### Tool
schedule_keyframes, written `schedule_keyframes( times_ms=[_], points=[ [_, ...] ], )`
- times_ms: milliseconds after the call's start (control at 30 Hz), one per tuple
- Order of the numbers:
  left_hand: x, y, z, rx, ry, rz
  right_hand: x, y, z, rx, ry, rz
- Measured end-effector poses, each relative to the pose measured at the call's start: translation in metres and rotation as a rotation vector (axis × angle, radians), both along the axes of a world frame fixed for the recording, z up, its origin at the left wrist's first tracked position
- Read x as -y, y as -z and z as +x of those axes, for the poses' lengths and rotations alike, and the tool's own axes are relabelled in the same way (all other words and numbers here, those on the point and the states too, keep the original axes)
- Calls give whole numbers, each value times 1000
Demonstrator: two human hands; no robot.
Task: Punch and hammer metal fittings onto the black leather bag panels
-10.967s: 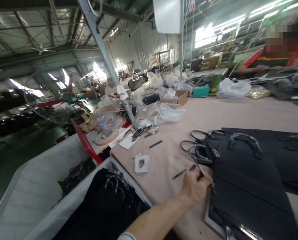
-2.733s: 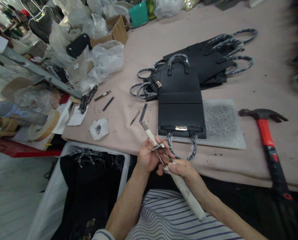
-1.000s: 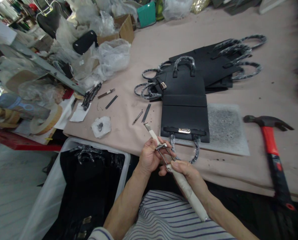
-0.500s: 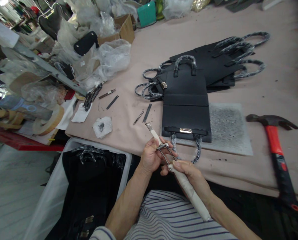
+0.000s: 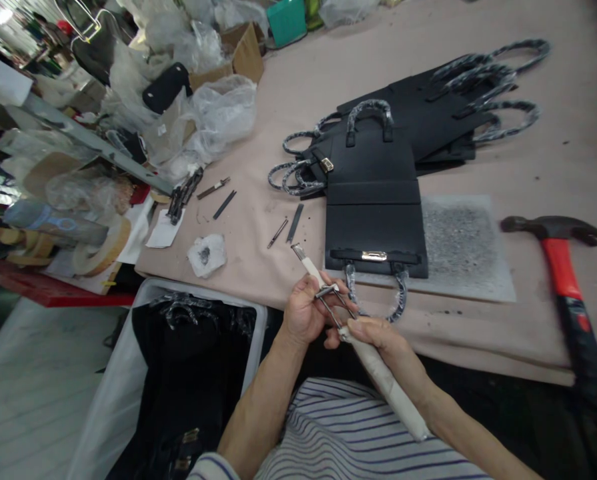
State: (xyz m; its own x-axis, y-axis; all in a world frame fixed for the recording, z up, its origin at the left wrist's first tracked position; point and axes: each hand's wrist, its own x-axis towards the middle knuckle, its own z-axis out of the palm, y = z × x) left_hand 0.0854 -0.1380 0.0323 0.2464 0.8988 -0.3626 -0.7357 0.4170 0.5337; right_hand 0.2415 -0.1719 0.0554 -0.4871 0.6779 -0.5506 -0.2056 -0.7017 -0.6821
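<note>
My left hand (image 5: 305, 310) is closed on a thin white-handled tool (image 5: 308, 267) with a metal tip, and pinches the metal head of a second tool. My right hand (image 5: 378, 337) grips that second tool by its white wrapped handle (image 5: 391, 387); two thin metal rods run from the handle to a small crossbar (image 5: 328, 291) at my left fingers. Both hands hover over the near table edge, just in front of a flat black handbag (image 5: 373, 200) with a gold clasp and wrapped handles.
More flat black bags (image 5: 443, 113) are stacked behind. A grey pad (image 5: 458, 240) lies under the near bag. A red-handled hammer (image 5: 563, 273) lies right. Small metal punches (image 5: 288, 230) and a white rag (image 5: 205, 255) lie left. A white bin (image 5: 103, 413) of black pieces stands below.
Since a second ago my hands keep the same grip on both tools. The view has shifted slightly, nothing else on the table has moved.
</note>
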Motion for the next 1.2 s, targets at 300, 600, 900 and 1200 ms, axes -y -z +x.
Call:
schedule_keyframes(
  times_ms=[300, 600, 900, 1200],
  points=[
    [0, -1, -1, -19, 13, -6, 0, 4, -2, -73, 28, -1],
    [-2, -7, 1, -119, 27, -76, -1, 0, -2, -75, 35, -19],
    [-1, -4, -2, -124, 47, -59, -3, 0, -1, -103, 26, -29],
    [-3, -4, -1, -105, 56, -38, -3, 4, -1, -83, 2, -35]
  ],
)
